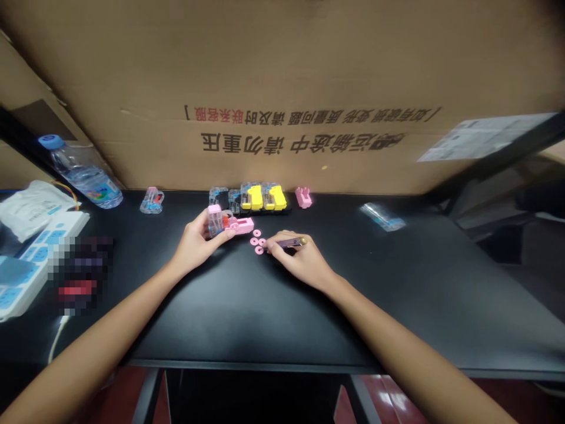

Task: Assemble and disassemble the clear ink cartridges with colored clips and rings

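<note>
My left hand [196, 237] is closed around a small toy gun [220, 222] with a clear body and pink parts, its pink end pointing right. In my right hand [304, 262] is a slim dark pen-like tool [289, 242] with a brass-coloured end; its exact kind I cannot make out. The tool's tip is at several small pink rings [254, 241] lying flat on the black table between my hands. My right fingers partly cover the ring nearest them.
Behind my hands are yellow toy guns [253, 198], a pink part [303, 197] and another clear toy gun [152, 201]. A clear packet [382, 217] lies right. At left stand a water bottle [83, 174] and a power strip [42, 253]. Cardboard [282, 70] walls the back.
</note>
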### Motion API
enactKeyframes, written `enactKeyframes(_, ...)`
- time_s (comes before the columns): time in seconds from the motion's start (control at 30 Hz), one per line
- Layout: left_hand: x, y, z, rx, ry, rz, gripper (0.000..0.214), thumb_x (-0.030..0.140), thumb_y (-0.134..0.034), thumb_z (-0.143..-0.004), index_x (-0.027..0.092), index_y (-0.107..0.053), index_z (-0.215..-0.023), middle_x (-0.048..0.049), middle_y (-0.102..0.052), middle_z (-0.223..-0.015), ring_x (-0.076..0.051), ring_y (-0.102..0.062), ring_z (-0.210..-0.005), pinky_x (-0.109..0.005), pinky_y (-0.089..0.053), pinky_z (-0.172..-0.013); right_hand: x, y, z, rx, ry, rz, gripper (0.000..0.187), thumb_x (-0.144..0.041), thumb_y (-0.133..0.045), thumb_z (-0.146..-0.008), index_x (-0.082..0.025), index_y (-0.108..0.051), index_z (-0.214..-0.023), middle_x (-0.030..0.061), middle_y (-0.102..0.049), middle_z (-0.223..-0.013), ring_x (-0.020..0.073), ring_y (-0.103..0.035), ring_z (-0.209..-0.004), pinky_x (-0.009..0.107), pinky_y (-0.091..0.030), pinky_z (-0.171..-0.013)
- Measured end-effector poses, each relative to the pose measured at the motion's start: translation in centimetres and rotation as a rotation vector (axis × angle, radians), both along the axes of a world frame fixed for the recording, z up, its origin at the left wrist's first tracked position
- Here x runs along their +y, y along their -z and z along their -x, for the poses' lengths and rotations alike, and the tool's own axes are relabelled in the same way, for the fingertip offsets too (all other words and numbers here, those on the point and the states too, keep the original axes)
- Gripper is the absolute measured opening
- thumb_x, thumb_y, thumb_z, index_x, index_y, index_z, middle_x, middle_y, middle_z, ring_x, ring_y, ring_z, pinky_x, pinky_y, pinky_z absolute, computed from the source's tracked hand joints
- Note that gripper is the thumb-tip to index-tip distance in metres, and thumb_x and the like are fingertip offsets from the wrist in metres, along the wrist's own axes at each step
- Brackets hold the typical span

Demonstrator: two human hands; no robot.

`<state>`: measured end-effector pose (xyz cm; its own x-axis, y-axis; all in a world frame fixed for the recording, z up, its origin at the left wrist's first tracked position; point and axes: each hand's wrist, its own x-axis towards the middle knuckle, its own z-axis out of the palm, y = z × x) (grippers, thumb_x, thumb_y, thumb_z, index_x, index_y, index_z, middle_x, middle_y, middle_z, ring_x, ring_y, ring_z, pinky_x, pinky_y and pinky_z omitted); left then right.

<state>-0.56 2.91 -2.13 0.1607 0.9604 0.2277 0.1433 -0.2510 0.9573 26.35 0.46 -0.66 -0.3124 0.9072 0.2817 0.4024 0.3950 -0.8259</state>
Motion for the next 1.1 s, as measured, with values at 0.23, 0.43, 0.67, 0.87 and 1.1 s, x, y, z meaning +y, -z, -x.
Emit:
enactKeyframes(0.23,-0.4,-0.1,-0.2,0.058,0.134,-0.003,0.049,0.046,-0.078,-0.096,0.018,-0.071,-0.135,-0.0138,-0.076,-0.137,-0.028,-0.076,-0.122,-0.041,-0.065,-0.104,0.1,-0.5,-0.8,0.094,0.111,-0.15,0.028,-0.037,-0.056,-0.109,-0.025,-0.079,-0.099,0.0084,-0.077,-0.109,0.0263,-0.073,-0.104,0.042,-0.058,-0.093)
enactKeyframes(0.43,-1.5,-0.1,-1.2,0.043,0.18,0.001,0.042,0.045,-0.08,-0.095,0.018,-0.073,-0.126,-0.0125,-0.078,-0.126,-0.024,-0.078,-0.109,-0.035,-0.066,-0.096,-0.9,0.0,0.3,-0.048,-0.057,-0.249,0.018,-0.025,-0.06,-0.107,-0.026,-0.072,-0.121,0.0114,-0.068,-0.121,0.0255,-0.069,-0.108,0.042,-0.058,-0.095)
enactKeyframes(0.67,-2.1,0.0,-1.8,0.028,0.175,-0.078,0.037,0.045,-0.084,-0.092,0.018,-0.078,-0.115,-0.0083,-0.079,-0.108,-0.02,-0.076,-0.092,-0.029,-0.065,-0.082,-1.2,0.9,0.6,-0.054,-0.174,-0.233,0.023,-0.012,-0.06,-0.103,-0.026,-0.069,-0.119,0.0099,-0.062,-0.126,0.0221,-0.069,-0.107,0.036,-0.058,-0.093)
enactKeyframes(0.87,-1.7,-0.1,-1.3,0.062,0.219,-0.124,0.034,0.045,-0.079,-0.097,0.018,-0.078,-0.119,-0.0084,-0.077,-0.106,-0.018,-0.072,-0.086,-0.027,-0.061,-0.078,-1.3,0.4,0.8,-0.027,-0.187,-0.239,0.015,-0.019,-0.063,-0.106,-0.025,-0.072,-0.116,0.0101,-0.068,-0.12,0.0231,-0.07,-0.108,0.036,-0.058,-0.091)
enactKeyframes(1.1,-1.8,-0.9,-0.9,0.125,0.312,-0.232,0.028,0.039,-0.078,-0.099,0.019,-0.076,-0.119,-0.009,-0.072,-0.11,-0.018,-0.069,-0.093,-0.026,-0.058,-0.077,-1.4,-0.1,0.8,0.022,-0.068,-0.192,0.007,-0.028,-0.068,-0.105,-0.022,-0.07,-0.109,0.0022,-0.074,-0.092,0.0147,-0.063,-0.07,0.028,-0.051,-0.067)
